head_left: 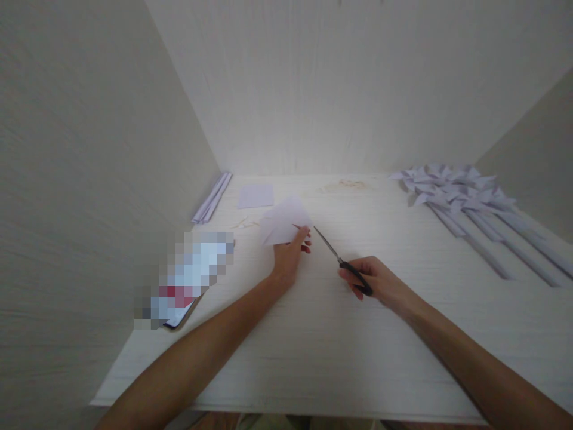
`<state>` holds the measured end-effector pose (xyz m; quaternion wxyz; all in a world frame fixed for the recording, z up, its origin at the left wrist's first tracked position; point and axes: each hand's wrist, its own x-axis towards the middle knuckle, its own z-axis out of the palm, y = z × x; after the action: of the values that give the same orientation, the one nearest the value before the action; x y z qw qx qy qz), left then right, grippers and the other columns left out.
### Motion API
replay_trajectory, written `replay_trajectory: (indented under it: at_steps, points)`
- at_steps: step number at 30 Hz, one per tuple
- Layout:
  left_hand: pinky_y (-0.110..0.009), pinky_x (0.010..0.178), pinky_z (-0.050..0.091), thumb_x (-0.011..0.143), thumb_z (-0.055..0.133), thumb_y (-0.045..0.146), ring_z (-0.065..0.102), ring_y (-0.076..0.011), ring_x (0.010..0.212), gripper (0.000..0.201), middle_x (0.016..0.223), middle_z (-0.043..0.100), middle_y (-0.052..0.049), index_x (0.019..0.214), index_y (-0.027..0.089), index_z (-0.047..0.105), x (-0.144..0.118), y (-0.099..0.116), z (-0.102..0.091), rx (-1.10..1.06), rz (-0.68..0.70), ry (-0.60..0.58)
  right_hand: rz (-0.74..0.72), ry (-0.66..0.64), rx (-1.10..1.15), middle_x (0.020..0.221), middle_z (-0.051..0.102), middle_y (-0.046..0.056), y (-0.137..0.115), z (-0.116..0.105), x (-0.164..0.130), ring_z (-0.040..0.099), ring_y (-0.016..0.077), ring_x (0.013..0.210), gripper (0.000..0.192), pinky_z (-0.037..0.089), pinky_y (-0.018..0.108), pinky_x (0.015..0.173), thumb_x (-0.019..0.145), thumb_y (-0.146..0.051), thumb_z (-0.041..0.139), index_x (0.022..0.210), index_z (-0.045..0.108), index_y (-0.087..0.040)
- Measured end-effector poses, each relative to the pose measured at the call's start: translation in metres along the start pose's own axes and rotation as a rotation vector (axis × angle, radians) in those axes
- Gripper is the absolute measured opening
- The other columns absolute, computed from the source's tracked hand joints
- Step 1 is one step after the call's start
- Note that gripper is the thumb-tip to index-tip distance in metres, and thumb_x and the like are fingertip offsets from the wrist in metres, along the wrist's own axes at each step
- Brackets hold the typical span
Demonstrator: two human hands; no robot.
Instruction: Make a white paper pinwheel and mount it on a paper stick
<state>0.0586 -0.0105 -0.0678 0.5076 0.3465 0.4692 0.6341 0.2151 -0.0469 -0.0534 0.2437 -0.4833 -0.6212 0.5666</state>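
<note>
The table (322, 334) is pale wood-grain laminate, matt, with fine streaks running left to right; the walls (89, 179) around it show the same finish. The folded sheet (284, 222) is thin matt paper, pale lilac. The scissors (342, 261) have bare metal blades with a dull sheen and glossy black plastic handles. At far right, the paper pinwheels (452, 188) and their rolled paper sticks look matt and smooth.
</note>
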Motion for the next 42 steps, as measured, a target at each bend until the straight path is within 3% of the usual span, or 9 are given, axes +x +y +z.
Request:
replay_trajectory:
  at_steps: [4, 7, 12, 19, 24, 28, 32, 37, 42]
  points:
    - [-0.017, 0.039, 0.037, 0.062, 0.059, 0.027, 0.048, -0.0065, 0.047, 0.014, 0.058, 0.054, 0.002, 0.061, 0.015, 0.053, -0.004, 0.001, 0.002, 0.045, -0.047, -0.117, -0.061, 0.215, 0.237, 0.044, 0.047, -0.004, 0.005, 0.005, 0.005, 0.027, 0.0023, 0.033, 0.029, 0.014, 0.02, 0.033, 0.067, -0.039, 0.06, 0.054, 0.049, -0.014]
    - [-0.018, 0.04, 0.038, 0.063, 0.059, 0.029, 0.048, -0.0068, 0.046, 0.016, 0.055, 0.054, 0.002, 0.057, 0.014, 0.054, -0.011, 0.003, 0.005, 0.172, -0.089, -0.25, -0.14, 0.349, 0.417, 0.058, 0.056, -0.002, 0.006, 0.01, 0.009, 0.03, 0.0018, 0.033, 0.022, 0.018, 0.018, 0.031, 0.063, -0.033, 0.064, 0.068, 0.052, -0.015]
    - [-0.019, 0.043, 0.04, 0.065, 0.057, 0.03, 0.047, -0.0066, 0.042, 0.02, 0.05, 0.053, 0.002, 0.053, 0.015, 0.054, -0.02, 0.009, 0.006, 0.403, -0.075, -0.438, -0.16, 0.464, 0.482, 0.045, 0.045, -0.008, 0.004, 0.014, 0.01, 0.032, 0.0024, 0.032, 0.022, 0.021, 0.016, 0.029, 0.057, -0.027, 0.069, 0.068, 0.052, -0.016]
    - [-0.022, 0.051, 0.044, 0.065, 0.058, 0.032, 0.051, -0.0092, 0.047, 0.018, 0.052, 0.057, 0.002, 0.053, 0.017, 0.057, -0.022, 0.007, 0.005, 0.503, -0.118, -0.47, -0.162, 0.515, 0.496, 0.046, 0.043, -0.009, 0.005, 0.013, 0.01, 0.033, 0.0017, 0.034, 0.025, 0.022, 0.015, 0.03, 0.053, -0.025, 0.07, 0.067, 0.051, -0.016]
    - [-0.027, 0.06, 0.048, 0.06, 0.063, 0.03, 0.058, -0.0135, 0.064, 0.018, 0.076, 0.063, -0.002, 0.071, 0.017, 0.059, -0.015, 0.005, 0.005, 0.186, -0.127, -0.304, -0.172, 0.585, 0.446, 0.045, 0.04, -0.009, 0.006, 0.008, 0.012, 0.031, 0.0018, 0.035, 0.025, 0.02, 0.015, 0.031, 0.054, -0.026, 0.07, 0.066, 0.05, -0.017]
    - [-0.029, 0.058, 0.05, 0.065, 0.057, 0.034, 0.056, -0.0126, 0.065, 0.021, 0.072, 0.06, -0.001, 0.073, 0.015, 0.057, -0.006, 0.002, 0.003, -0.134, -0.142, -0.217, -0.173, 0.593, 0.406, 0.048, 0.041, -0.008, 0.006, 0.005, 0.013, 0.031, 0.0022, 0.035, 0.026, 0.021, 0.016, 0.032, 0.054, -0.028, 0.07, 0.065, 0.05, -0.017]
    - [-0.022, 0.051, 0.05, 0.064, 0.058, 0.031, 0.054, -0.009, 0.058, 0.018, 0.064, 0.056, 0.0, 0.066, 0.013, 0.056, -0.003, -0.003, 0.0, -0.114, -0.121, -0.171, -0.169, 0.604, 0.424, 0.046, 0.041, -0.009, 0.006, 0.004, 0.013, 0.031, 0.002, 0.035, 0.024, 0.02, 0.016, 0.032, 0.054, -0.026, 0.069, 0.066, 0.051, -0.017]
    - [-0.02, 0.05, 0.049, 0.059, 0.063, 0.028, 0.055, -0.0083, 0.056, 0.017, 0.064, 0.059, 0.0, 0.065, 0.012, 0.059, -0.005, -0.004, -0.002, -0.01, -0.157, -0.259, -0.229, 0.717, 0.535, 0.049, 0.044, -0.008, 0.006, 0.0, 0.016, 0.032, 0.0022, 0.036, 0.019, 0.022, 0.016, 0.032, 0.054, -0.022, 0.068, 0.065, 0.053, -0.017]
    - [-0.018, 0.044, 0.044, 0.058, 0.064, 0.023, 0.053, -0.0081, 0.046, 0.013, 0.054, 0.06, -0.002, 0.06, 0.011, 0.061, -0.009, 0.002, -0.001, 0.103, -0.193, -0.452, -0.263, 0.791, 0.655, 0.049, 0.044, -0.008, 0.004, -0.006, 0.017, 0.031, 0.0013, 0.034, 0.016, 0.02, 0.016, 0.031, 0.053, -0.019, 0.067, 0.064, 0.055, -0.017]
